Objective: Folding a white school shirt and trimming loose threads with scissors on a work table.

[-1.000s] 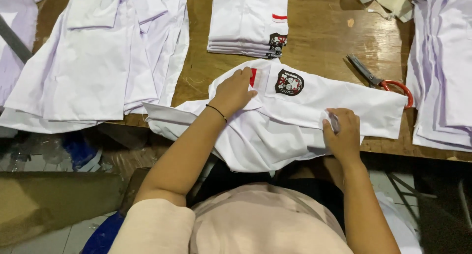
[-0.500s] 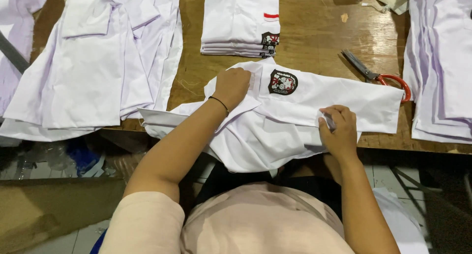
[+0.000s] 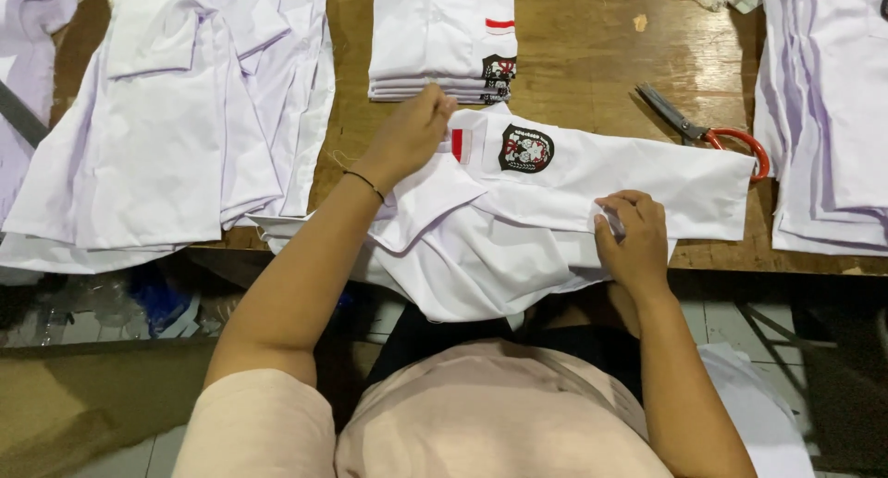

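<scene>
Shirt point(image 3: 555, 210), one, pinched by both hands: left point(image 3: 412, 131), right point(image 3: 634, 237). One scissors point(image 3: 708, 131) nearby.

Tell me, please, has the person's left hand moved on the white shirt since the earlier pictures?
Yes. The left hand has slid away from the person, from beside the dark round badge towards the folded stack of white shirts on the wooden table.

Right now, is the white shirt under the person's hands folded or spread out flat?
Partly folded. The white shirt has its badged sleeve laid across the body, with loose cloth hanging off the table edge.
</scene>
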